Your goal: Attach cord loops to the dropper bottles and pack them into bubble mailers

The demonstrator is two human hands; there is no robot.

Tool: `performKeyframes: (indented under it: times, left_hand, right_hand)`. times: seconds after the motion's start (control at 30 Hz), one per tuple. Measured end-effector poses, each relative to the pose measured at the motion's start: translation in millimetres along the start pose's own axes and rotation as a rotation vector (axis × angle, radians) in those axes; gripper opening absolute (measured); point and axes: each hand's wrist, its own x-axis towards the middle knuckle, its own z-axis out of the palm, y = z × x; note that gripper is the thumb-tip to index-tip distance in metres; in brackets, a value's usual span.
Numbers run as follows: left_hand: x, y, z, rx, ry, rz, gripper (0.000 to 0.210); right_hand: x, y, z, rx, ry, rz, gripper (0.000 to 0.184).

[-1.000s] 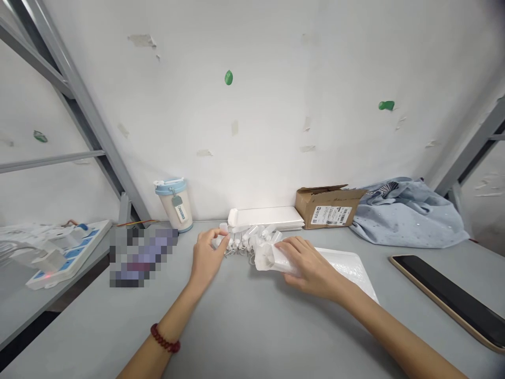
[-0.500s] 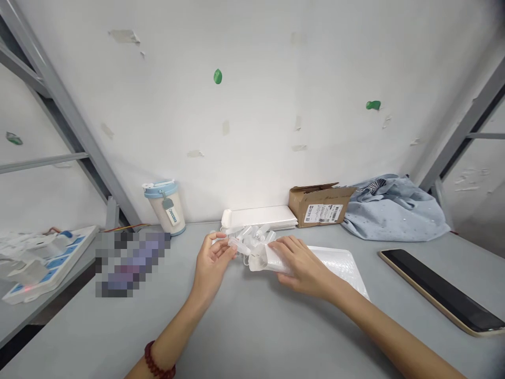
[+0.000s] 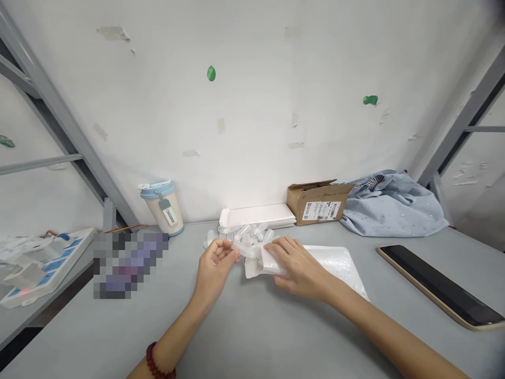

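Between the thumb and fingers of my left hand (image 3: 215, 267) is a small clear plastic tube (image 3: 243, 249), its far end at the open mouth of a small white box (image 3: 254, 266). My right hand (image 3: 298, 269) is wrapped over that box from above, and its open end with the flap faces left. Behind the box and both hands lies a pile of clear plastic tubes (image 3: 260, 230), partly hidden. Under and beyond my right hand rests a white bubble mailer (image 3: 341, 266). What is inside the box cannot be seen.
Flat white cartons (image 3: 260, 215) are stacked against the wall. Beside them stand a brown cardboard box (image 3: 315, 206) and a light blue cloth bag (image 3: 390, 208). A phone (image 3: 437, 284) lies at right. A lidded cup (image 3: 163, 210) and a power strip (image 3: 59, 266) are at left.
My left hand has brought the tube from above the pile to the mouth of the white box. My right hand keeps its hold. The view has shifted slightly.
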Motion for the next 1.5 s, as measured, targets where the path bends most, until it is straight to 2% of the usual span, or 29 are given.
performKeyframes:
  times: [0.17, 0.37, 0.53, 0.73, 0.87, 0.93, 1.1, 1.23, 1.4, 1.5]
  left_hand:
    - [-0.5, -10.8, 2.3, 0.124, -0.013, 0.024, 0.021]
    - [-3.3, -7.3, 5.5, 0.499, -0.09, 0.01, 0.023]
    - [-3.2, -13.8, 4.9, 0.698, -0.231, 0.089, 0.024]
    - [-13.2, -19.2, 7.9, 0.779, -0.451, 0.27, 0.029]
    - [-20.1, -17.5, 14.2, 0.913, -0.548, 0.363, 0.036]
    - [-19.0, -17.6, 15.8, 0.879, -0.522, 0.359, 0.034]
    - [-9.5, -23.2, 13.5, 0.768, -0.237, 0.286, 0.028]
    - [-5.1, -25.6, 12.1, 0.744, -0.253, 0.293, 0.027]
    - [1.2, -15.2, 2.6, 0.664, -0.105, 0.368, 0.017]
    - [3.6, -5.2, -8.1, 0.609, -0.116, 0.4, 0.016]
  right_hand:
    - [0.7, 0.7, -0.7, -0.017, 0.046, 0.039, 0.042]
    - [0.9, 4.3, 2.7, -0.048, 0.001, 0.055, 0.041]
    - [-1.3, 6.4, 2.4, -0.091, -0.098, 0.067, 0.056]
    - [-2.5, 8.4, 4.3, -0.1, -0.181, 0.093, 0.06]
    - [-3.2, 7.4, 3.7, -0.101, -0.234, 0.085, 0.065]
    - [-4.0, 6.2, 2.1, -0.111, -0.258, 0.081, 0.069]
    - [-6.2, 3.4, -5.6, -0.172, -0.335, 0.096, 0.075]
    - [-7.1, 6.6, -9.5, -0.196, -0.345, 0.107, 0.078]
    - [-6.3, 16.1, -9.5, -0.102, -0.252, 0.077, 0.066]
    - [-5.7, 20.6, -9.0, -0.031, -0.206, 0.06, 0.065]
